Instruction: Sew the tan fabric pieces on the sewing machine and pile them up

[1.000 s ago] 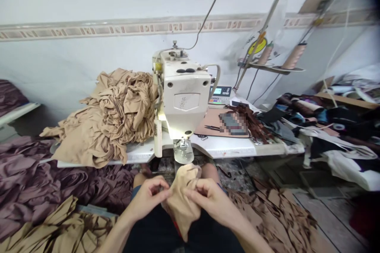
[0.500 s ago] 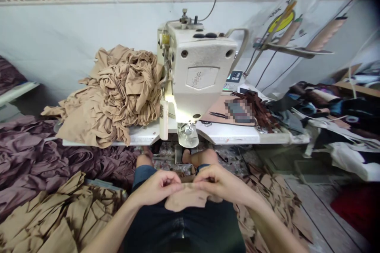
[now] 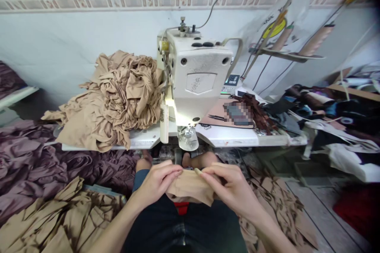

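At the lower centre of the frame the left hand (image 3: 157, 182) and the right hand (image 3: 231, 185) were both pinched shut on one small tan fabric piece (image 3: 191, 187), which was stretched between them above the lap, the fingertips of the two hands nearly meeting along its upper edge. A sliver of red showed just under the piece, against dark clothing. Directly above the hands stood one off-white sewing machine (image 3: 197, 83), its lit needle area hanging over the front edge of the white bench (image 3: 237, 138). On the bench, left of the machine, lay one large heap of tan cloth (image 3: 115, 99), crumpled and touching the machine's side. To the right of the machine sat one small control panel (image 3: 231, 83) with a lit screen, one pair of dark snips (image 3: 218, 117) on a brown mat, and a bundle of dark brown strips (image 3: 258, 110). At the upper right two thread cones (image 3: 314, 39) stood tilted on a stand. Purple fabric (image 3: 38, 162) was piled at the left of the frame, and tan cloth marked with dark streaks (image 3: 56, 217) lay at the lower left. More patterned cloth (image 3: 273, 201) spread over the floor at the lower right, with mixed dark garments (image 3: 323, 114) heaped at the right edge.
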A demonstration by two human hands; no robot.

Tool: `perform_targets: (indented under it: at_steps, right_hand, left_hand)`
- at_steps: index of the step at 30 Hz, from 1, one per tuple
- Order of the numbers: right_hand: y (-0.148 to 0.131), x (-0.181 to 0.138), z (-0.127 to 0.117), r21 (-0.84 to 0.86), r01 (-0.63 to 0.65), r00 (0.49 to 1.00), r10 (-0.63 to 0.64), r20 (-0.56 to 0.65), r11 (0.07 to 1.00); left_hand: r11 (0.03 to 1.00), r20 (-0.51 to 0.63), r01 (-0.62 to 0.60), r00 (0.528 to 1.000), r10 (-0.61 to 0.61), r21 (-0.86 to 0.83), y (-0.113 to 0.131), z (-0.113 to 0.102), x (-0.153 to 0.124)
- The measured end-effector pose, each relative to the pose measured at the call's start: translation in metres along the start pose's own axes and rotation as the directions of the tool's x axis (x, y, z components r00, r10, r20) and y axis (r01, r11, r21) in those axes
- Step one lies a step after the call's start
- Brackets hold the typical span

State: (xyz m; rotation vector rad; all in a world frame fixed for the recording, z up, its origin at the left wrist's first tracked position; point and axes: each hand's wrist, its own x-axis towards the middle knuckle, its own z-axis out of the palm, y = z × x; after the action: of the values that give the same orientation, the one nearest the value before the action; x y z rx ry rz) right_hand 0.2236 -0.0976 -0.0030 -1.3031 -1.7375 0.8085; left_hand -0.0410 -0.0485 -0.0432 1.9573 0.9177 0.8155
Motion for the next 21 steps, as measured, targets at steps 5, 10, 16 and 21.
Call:
perform_targets:
  at_steps: [5, 10, 16, 21]
  right_hand:
    - [0.000, 0.016, -0.004, 0.016, 0.002, 0.988, 0.000, -0.155, 1.000]
    - [0.011, 0.043, -0.005, 0.208, -0.123, 0.973, 0.160, -0.169, 0.970]
    - [0.023, 0.057, -0.003, 0.343, -0.151, 0.957, 0.224, -0.185, 0.927]
    - [0.036, 0.061, -0.003, 0.414, -0.154, 0.937, 0.266, -0.226, 0.897]
  left_hand:
    - [0.998, -0.083, -0.005, 0.997, 0.000, -0.060, 0.016, -0.005, 0.017]
    - [0.981, -0.115, 0.097, 0.986, -0.117, -0.167, 0.022, -0.008, 0.039]
    - [0.954, -0.257, 0.198, 0.932, -0.255, -0.225, 0.016, -0.004, 0.058]
    - [0.958, -0.328, 0.123, 0.922, -0.207, -0.259, 0.022, -0.001, 0.075]
